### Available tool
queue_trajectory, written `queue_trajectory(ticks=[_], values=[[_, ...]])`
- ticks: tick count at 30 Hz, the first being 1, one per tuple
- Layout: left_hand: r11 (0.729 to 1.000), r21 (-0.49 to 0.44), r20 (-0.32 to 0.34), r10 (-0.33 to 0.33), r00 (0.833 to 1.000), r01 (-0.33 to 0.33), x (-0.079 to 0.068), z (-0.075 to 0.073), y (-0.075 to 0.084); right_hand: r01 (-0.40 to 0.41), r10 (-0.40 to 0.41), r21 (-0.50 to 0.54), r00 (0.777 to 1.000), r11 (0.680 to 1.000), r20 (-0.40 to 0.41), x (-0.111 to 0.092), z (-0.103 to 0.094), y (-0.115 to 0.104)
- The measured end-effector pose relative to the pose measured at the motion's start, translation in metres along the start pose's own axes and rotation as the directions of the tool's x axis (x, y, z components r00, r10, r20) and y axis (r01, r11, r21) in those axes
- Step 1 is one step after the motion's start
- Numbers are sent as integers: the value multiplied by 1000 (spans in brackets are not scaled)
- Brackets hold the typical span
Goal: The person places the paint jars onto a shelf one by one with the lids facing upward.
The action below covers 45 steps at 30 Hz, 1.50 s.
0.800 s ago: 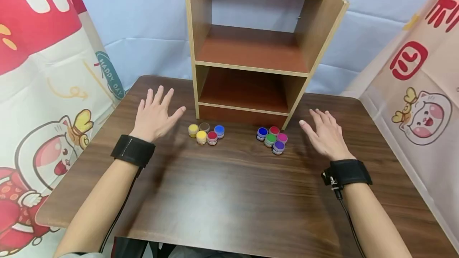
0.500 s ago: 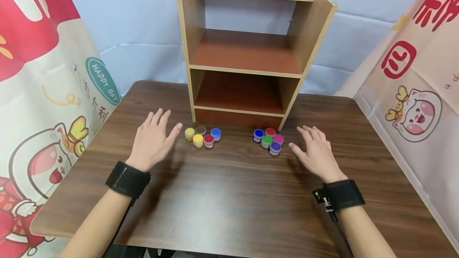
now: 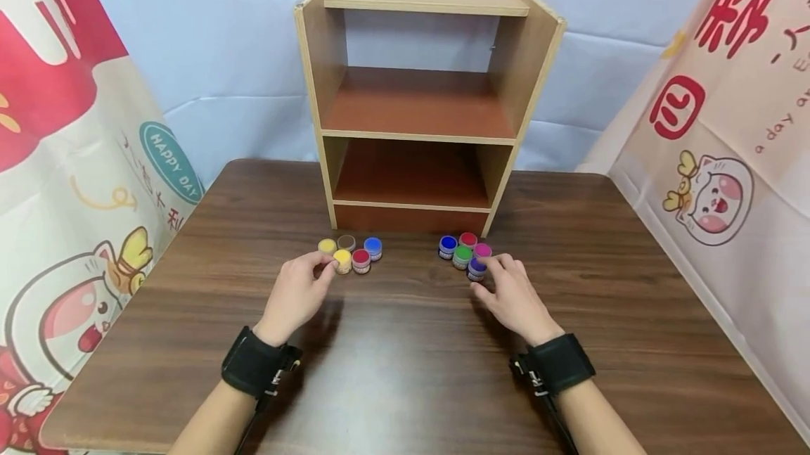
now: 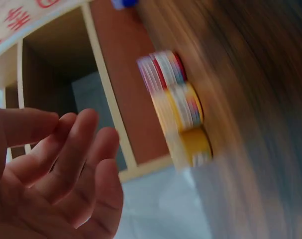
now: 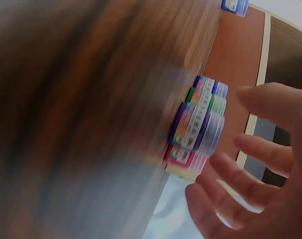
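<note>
Front yellow jar (image 3: 343, 263) near loosely curled left fingers (image 4: 73, 157), purple jar (image 5: 192, 127) before parted right fingers (image 5: 243, 179)

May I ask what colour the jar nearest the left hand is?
That jar is yellow, clearest in the head view.

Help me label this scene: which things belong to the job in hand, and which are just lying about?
Likely part of the job:
left hand, near the front yellow jar
right hand, near the purple jar
other small jars grouped beside those two

Likely just around:
shelf unit, untouched, its part unclear
printed hangings
table, as support
</note>
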<state>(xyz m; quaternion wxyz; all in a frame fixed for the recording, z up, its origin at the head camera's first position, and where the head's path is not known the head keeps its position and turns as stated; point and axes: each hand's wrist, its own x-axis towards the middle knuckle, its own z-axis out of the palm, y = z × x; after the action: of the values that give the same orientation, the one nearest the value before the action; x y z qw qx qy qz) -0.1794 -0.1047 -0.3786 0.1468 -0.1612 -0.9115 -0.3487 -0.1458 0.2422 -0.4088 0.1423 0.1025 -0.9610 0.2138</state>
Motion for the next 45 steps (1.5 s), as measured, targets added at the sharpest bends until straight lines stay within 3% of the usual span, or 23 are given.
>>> queue_trajectory(ticks=[3, 10, 17, 26, 29, 32, 35, 37, 40, 45], values=[[995, -84, -18, -48, 999, 46, 6, 8, 2, -20, 20, -2, 1000, 1000, 8, 6, 3, -4], [978, -177, -60, -120, 991, 108, 24, 20, -4, -51, 52, -11, 998, 999, 28, 19, 6, -5], [959, -225, -93, -199, 976, 175, 43, 24, -14, -76, 78, -35, 996, 997, 49, 22, 4, -5], [935, -293, -150, -253, 956, 202, 76, 23, -28, -89, 93, -55, 993, 995, 78, 26, 3, -6], [904, -362, -151, -298, 942, 228, 83, 19, -32, -95, 98, -47, 992, 994, 84, 27, 4, -7], [855, -456, -144, -346, 927, 248, 89, 17, -36, -91, 94, -37, 992, 995, 82, 27, 4, -8], [806, -534, -99, -360, 928, 256, 94, 18, -40, -91, 94, -29, 992, 995, 88, 25, 4, -9], [787, -563, -64, -348, 935, 254, 98, 21, -43, -98, 100, -25, 990, 995, 97, 24, 4, -10], [800, -554, -60, -314, 947, 230, 104, 26, -43, -109, 110, -20, 988, 994, 104, 22, 4, -12], [894, -420, -181, -251, 951, 156, 114, 32, -44, -104, 102, 5, 986, 995, 133, 21, 6, -19]])
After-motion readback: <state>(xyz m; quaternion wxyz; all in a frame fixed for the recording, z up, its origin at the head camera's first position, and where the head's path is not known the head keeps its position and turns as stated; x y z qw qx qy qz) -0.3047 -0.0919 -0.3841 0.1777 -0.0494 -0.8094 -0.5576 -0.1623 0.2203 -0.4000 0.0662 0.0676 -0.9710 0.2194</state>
